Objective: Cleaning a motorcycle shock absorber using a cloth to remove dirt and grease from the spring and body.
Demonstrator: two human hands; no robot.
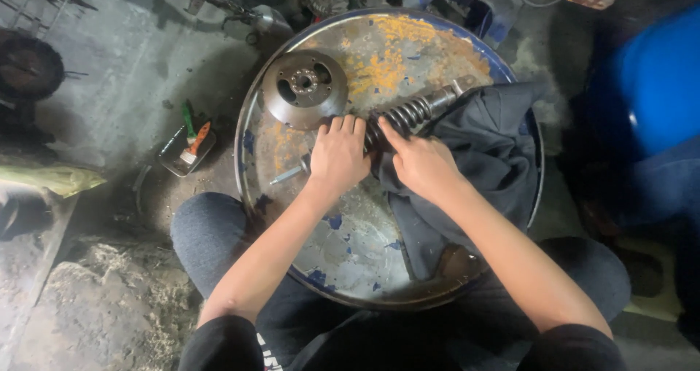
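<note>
Your left hand (pixel 337 156) and right hand (pixel 421 163) clamp the coil-spring shock (pixel 408 116) atop the rusty drum lid (pixel 350 247); its axis points up-right, beside the dark cloth (pixel 488 152). Gritty concrete floor (pixel 109 108) around the drum.

1. Both bare forearms reach forward from dark short sleeves and draw together toward the middle of the view.
2. The left hand (pixel 339 156) lies palm down, back toward the camera, fingers together and curled forward over what is under it.
3. The right hand (pixel 423 163) sits just beside it, also palm down, wrist bent slightly inward.
4. The right index finger stretches out toward the left hand's fingertips; its other fingers bend downward.
5. The two hands nearly touch at the fingertips.
6. Both knees, in dark trousers, spread apart below the arms.
</note>
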